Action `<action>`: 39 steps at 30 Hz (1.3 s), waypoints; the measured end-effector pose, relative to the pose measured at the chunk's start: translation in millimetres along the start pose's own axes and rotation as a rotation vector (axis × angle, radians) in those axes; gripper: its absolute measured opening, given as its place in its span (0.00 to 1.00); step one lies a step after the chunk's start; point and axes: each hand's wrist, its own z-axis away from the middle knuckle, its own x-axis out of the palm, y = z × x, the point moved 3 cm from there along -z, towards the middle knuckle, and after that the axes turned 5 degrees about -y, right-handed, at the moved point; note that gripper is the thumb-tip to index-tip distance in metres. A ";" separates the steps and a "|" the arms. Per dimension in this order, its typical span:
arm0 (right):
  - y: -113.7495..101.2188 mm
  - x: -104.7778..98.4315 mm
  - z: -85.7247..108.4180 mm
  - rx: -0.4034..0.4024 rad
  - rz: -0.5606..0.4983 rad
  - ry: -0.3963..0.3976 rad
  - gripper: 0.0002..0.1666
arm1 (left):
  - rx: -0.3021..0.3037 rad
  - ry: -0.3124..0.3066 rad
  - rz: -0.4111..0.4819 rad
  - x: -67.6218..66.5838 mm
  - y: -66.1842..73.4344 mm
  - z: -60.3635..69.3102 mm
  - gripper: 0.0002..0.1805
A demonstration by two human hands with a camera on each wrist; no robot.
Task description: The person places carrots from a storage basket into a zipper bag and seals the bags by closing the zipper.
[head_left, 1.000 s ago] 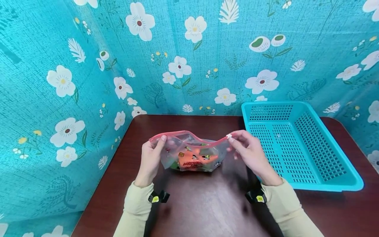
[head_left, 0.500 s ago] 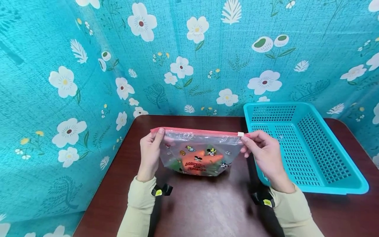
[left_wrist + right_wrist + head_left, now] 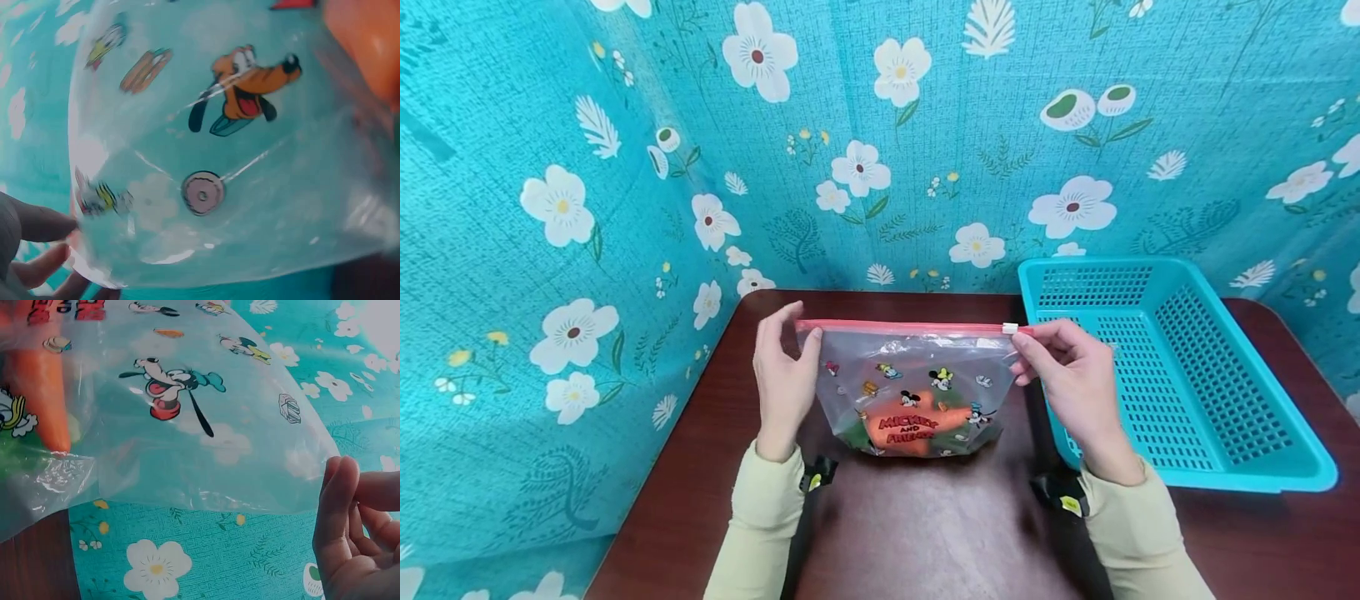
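Observation:
A clear slider zip bag [image 3: 917, 358] with a red zip and cartoon prints stands upright on the table between my hands. Its zip looks straight and flat, with the white slider [image 3: 1010, 328] near the right end. Inside lie orange pieces [image 3: 53, 406], one tapered like a carrot, and something green [image 3: 853, 435]; the prints partly cover them. My left hand [image 3: 784, 375] holds the bag's top left corner, thumb in front, forefinger raised past the zip. Beside the slider, my right hand [image 3: 1071, 383] pinches the top right corner between thumb and forefinger.
A turquoise slotted basket [image 3: 1262, 471] stands on the right of the dark brown table [image 3: 917, 533], close to my right hand. Flowered turquoise cloth [image 3: 850, 225] hangs behind the table and along its left side.
The bag's mouth was gaping and sagging; now its zip is drawn straight and level. The bag has risen upright, and the right hand moved to the right. The left forefinger has lifted.

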 end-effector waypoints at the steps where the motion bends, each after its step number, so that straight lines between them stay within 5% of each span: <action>1: -0.3 1.3 0.0 -0.003 0.004 -0.003 0.09 | 0.058 0.025 -0.073 1.8 6.4 1.8 0.19; 3: -1.4 4.2 0.4 -0.012 0.024 -0.005 0.08 | 0.206 0.065 -0.178 9.7 12.5 6.3 0.18; 6: -3.6 8.8 1.6 -0.011 0.067 -0.007 0.06 | 0.372 -0.002 -0.184 25.4 37.4 14.2 0.14; 14: -3.8 18.7 7.6 0.039 0.059 -0.048 0.07 | 0.567 -0.287 -0.089 73.4 77.7 31.6 0.15; 22: 2.1 19.9 9.4 -0.019 -0.139 -0.093 0.09 | 0.572 -0.404 -0.166 98.0 88.1 34.2 0.16; 27: 5.4 18.2 10.6 -0.067 -0.148 -0.125 0.10 | 0.585 -0.430 -0.205 101.9 89.3 33.8 0.11; 39: 3.7 10.4 11.2 -0.131 0.124 -0.131 0.08 | 0.634 -0.517 -0.279 105.7 90.4 31.5 0.07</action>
